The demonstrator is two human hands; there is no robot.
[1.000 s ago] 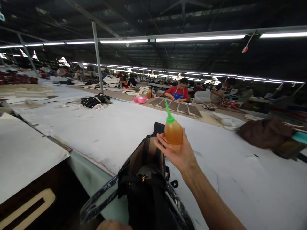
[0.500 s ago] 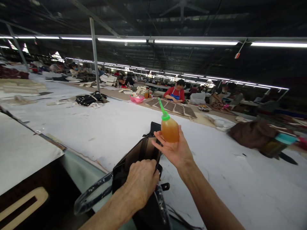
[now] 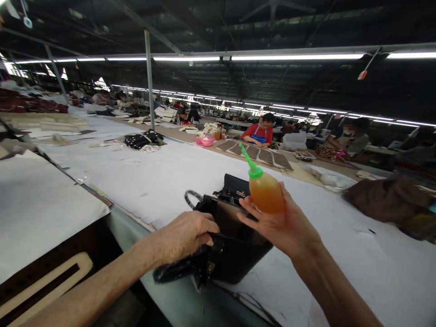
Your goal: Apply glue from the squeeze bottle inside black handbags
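Note:
My right hand (image 3: 284, 227) holds an amber squeeze bottle (image 3: 266, 193) with a green cap and a long green nozzle that tilts up and to the left. The bottle hangs just above a black handbag (image 3: 235, 245) lying on the white table (image 3: 163, 181). My left hand (image 3: 184, 234) grips the near rim of the bag's open mouth. One bag handle curves up at the far left side. The bag's tan lining shows inside the opening.
A dark board with a tan slotted shape (image 3: 44, 290) lies at the lower left. A brown heap (image 3: 384, 200) sits on the table at right. Across the table a person in red with a blue apron (image 3: 260, 134) works over dark pieces. Black fabric (image 3: 141, 138) lies farther left.
My left hand came up from below, took hold of the bag's rim and turned the bag onto its side. The bottle in my right hand shifted slightly right and tilted.

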